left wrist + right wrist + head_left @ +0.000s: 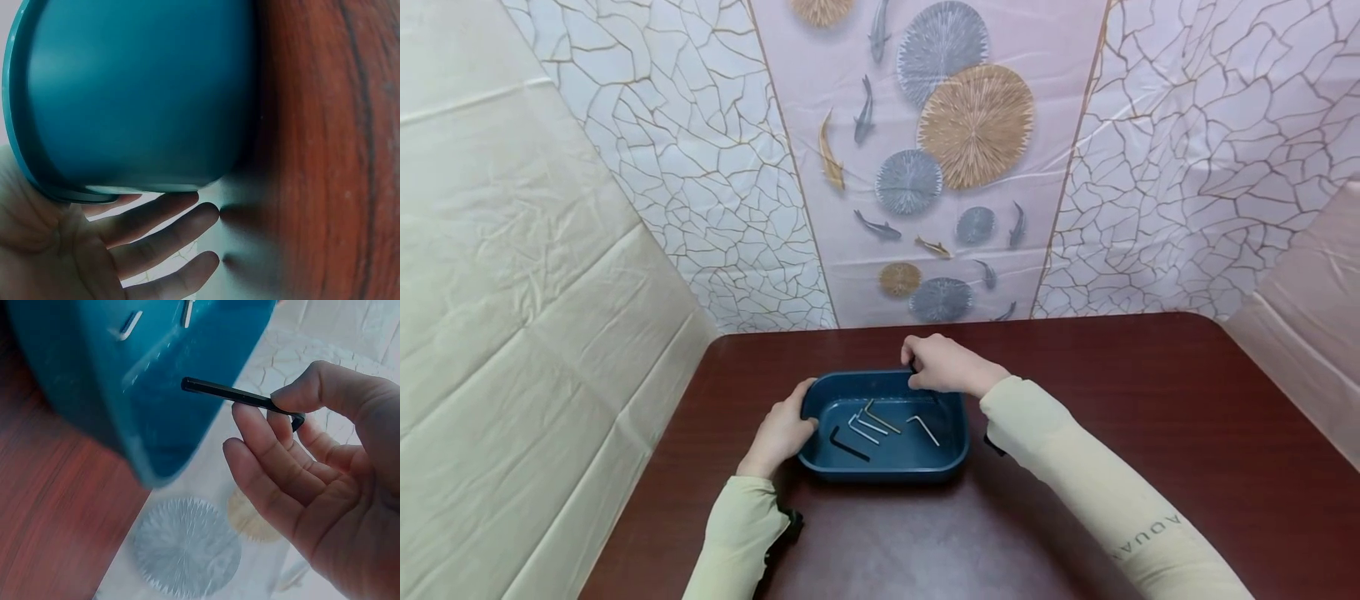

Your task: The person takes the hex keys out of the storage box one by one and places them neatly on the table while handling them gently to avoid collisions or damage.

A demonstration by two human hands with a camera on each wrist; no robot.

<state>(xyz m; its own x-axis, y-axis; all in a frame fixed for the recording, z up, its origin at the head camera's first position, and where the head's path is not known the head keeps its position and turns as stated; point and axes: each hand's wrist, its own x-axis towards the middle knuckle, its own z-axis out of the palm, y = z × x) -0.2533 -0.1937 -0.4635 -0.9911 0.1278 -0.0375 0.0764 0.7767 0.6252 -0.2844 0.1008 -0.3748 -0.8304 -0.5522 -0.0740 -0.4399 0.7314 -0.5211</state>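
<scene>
A blue plastic bin (883, 473) sits on the table, hex keys lying on its floor. My left hand (780, 429) holds the bin's left end, thumb over the rim and fingers along the outer wall. Over the bin's back right corner, my right hand (951, 364) pinches a black hex key (228, 393) between thumb and fingers, its long arm pointing out toward the bin. Inside the bin are a black hex key (850, 447) at the left, silver hex keys (863, 432) and a brass-coloured hex key (882, 418) near the middle, and another silver hex key (927, 431) at the right.
The dark red wooden table (1097, 400) extends around the bin. A patterned cloth backdrop (925, 250) hangs behind its far edge, and a pale cloth (550, 333) covers the left side.
</scene>
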